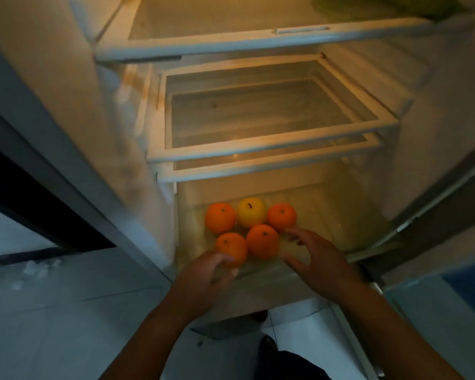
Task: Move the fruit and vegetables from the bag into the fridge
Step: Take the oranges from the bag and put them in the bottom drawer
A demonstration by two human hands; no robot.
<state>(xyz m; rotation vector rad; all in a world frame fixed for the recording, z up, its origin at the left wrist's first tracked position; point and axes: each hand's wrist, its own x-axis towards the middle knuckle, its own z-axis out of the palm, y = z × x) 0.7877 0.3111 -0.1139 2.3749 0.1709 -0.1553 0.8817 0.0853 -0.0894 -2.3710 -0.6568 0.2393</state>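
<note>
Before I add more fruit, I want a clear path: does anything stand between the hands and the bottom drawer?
Nothing visible does. The left hand and right hand reach over the open bottom drawer unobstructed. Four oranges and a yellow fruit cluster at its left; its right side is bare. The shelves sit above.

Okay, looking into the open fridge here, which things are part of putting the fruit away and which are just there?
Part of the job: four oranges, yellow fruit, bottom drawer, left hand, right hand.

Just there: wire shelves, green item at top right, floor tiles.
</note>
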